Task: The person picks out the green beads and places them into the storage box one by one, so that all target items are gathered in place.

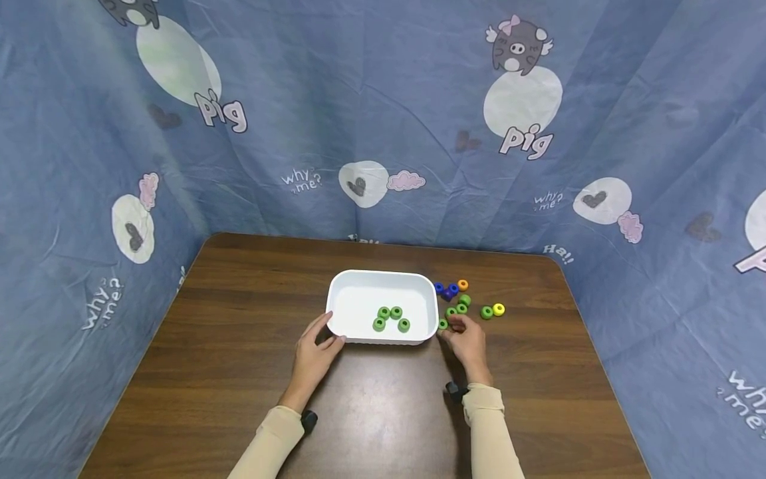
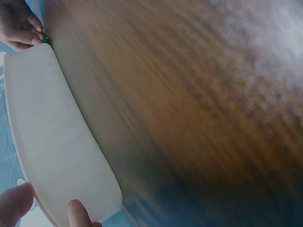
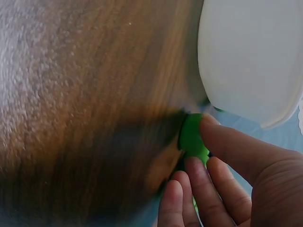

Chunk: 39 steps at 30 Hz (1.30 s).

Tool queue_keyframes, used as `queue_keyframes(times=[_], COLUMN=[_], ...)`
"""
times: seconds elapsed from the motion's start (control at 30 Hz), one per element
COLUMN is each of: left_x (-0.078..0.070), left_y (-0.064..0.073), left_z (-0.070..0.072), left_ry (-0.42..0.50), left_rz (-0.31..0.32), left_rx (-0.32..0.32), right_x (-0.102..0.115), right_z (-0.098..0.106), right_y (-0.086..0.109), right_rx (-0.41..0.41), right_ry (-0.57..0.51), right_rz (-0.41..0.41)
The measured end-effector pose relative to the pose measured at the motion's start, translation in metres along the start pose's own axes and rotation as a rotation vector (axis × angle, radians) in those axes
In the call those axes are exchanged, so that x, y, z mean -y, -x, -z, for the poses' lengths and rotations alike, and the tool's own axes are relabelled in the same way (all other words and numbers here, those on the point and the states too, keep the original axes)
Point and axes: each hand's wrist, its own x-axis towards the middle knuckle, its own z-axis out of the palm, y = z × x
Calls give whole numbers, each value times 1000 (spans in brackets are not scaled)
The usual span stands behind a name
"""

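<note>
From my remote post I am watching the person's left hand (image 1: 312, 356) resting at the near left corner of a white, rounded rectangular tray (image 1: 359, 293), its thumb and fingers lying spread and fairly straight against the rim and side. I am not seeing them curling round anything.

The right hand (image 1: 468, 340) is reaching down just outside the tray's right end, its fingers bending towards the thumb. In the right wrist view I am seeing the thumb touching a small, thick green ring (image 3: 189, 135), but I cannot tell whether the fingers are pinching it. That ring is sitting just beside the tray's near right corner.

Inside the tray, four matching green rings (image 1: 383, 312) are lying in a loose group towards the near side. Outside, more green rings (image 1: 462, 309) are lying just past the right fingertips; farther right, another green one (image 1: 487, 312) is sitting right beside a small yellow ring (image 1: 499, 309). Near the tray's far right corner, a cluster of small blue rings (image 1: 453, 289) is lying next to an orange ring (image 1: 463, 285).

Everything is resting on a brown, wood-grained table (image 1: 383, 412), and a blue, pig-printed cloth (image 1: 371, 100) is hanging behind it.
</note>
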Motion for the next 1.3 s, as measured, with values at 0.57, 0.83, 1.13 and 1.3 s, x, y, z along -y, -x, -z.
queue_keyframes(times=[0.57,0.83,1.13,1.3], left_x=[0,-1,-1,0], left_y=[-1,0,-1,-1], left_z=[-1,0,-1,-1], left_ry=[-8,-9,-5,-2], left_rz=[4,6,10,8], left_rx=[4,-1,-3,-1], right_x=[-4,-5,-4,-3], right_z=[-8,-10,-11,-11], right_y=[-2,-1,-1,0], right_rx=[-25,-32,-26,-32], right_ry=[2,-7,6,22], right_rz=[27,36,28,26])
